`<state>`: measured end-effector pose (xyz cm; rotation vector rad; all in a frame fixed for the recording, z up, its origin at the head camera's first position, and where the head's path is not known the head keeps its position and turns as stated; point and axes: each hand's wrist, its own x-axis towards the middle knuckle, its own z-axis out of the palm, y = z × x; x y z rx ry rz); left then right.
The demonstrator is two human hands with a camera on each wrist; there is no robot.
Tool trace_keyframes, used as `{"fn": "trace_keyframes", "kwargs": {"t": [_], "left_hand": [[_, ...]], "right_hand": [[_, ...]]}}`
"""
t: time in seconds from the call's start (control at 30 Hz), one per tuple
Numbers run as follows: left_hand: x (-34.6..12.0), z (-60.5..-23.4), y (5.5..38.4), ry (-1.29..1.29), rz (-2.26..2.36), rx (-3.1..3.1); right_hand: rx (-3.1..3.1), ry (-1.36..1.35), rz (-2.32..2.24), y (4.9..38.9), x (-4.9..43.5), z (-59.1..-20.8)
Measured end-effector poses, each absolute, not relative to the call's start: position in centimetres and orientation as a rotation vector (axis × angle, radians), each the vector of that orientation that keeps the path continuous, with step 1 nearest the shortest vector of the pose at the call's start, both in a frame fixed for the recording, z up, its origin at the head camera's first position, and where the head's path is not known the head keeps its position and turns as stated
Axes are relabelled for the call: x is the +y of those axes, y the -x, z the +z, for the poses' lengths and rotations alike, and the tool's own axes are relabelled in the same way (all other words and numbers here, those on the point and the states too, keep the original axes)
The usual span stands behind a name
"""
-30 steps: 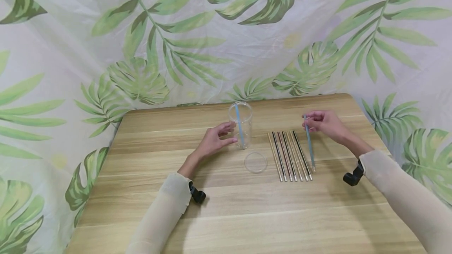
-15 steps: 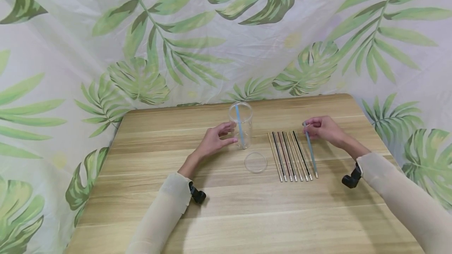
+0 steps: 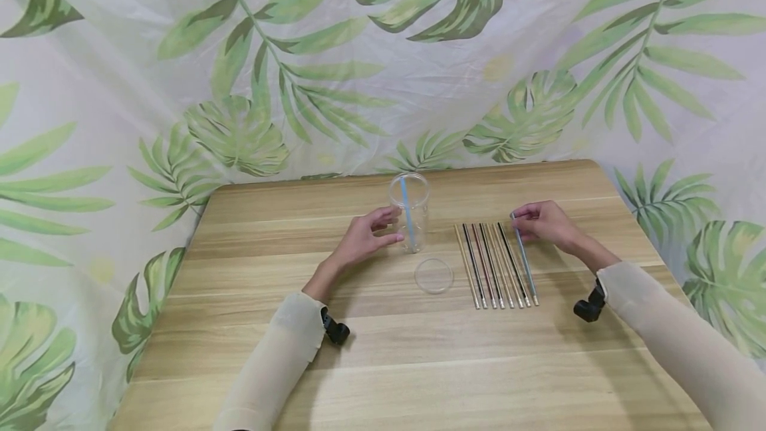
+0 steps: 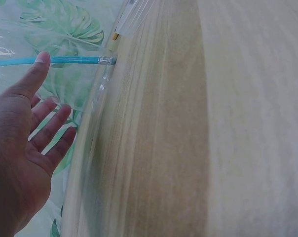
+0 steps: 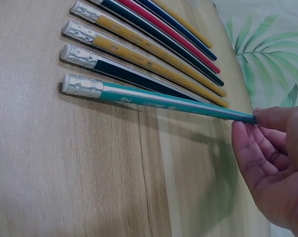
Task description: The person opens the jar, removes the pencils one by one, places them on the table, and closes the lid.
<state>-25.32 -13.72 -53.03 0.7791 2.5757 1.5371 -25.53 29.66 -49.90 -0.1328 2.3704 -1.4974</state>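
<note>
My right hand [image 3: 547,223] pinches the far end of a teal pencil [image 5: 154,101] between thumb and fingers. The eraser end of this pencil rests on the table, while the pinched end is slightly raised. To its left lies a row of several pencils [image 3: 491,265], yellow, dark and red, with their white erasers towards me. My left hand [image 3: 366,238] is beside a clear plastic cup [image 4: 70,84], fingers spread and relaxed, thumb at its wall; I cannot tell how firmly they touch. A blue pencil [image 3: 408,215] stands tilted inside the cup, eraser down.
A clear round ring or lid [image 3: 433,276] lies on the wooden table [image 3: 407,378] in front of the cup. Behind the table's far edge hangs a leaf-patterned cloth [image 3: 335,85].
My right hand has come slightly nearer and lowered the teal pencil, bringing its eraser end in line with the row. The left hand and the cup have stayed in place.
</note>
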Motion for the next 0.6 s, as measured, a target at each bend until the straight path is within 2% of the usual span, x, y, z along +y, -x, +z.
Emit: {"fn": "trace_keyframes", "kwargs": {"t": [0.6], "left_hand": [[-13.7,-53.2,25.4,-0.785,1.535,2.576]], "right_hand": [[2.435,0.085,-1.428,25.8,29.0,-51.3]]}}
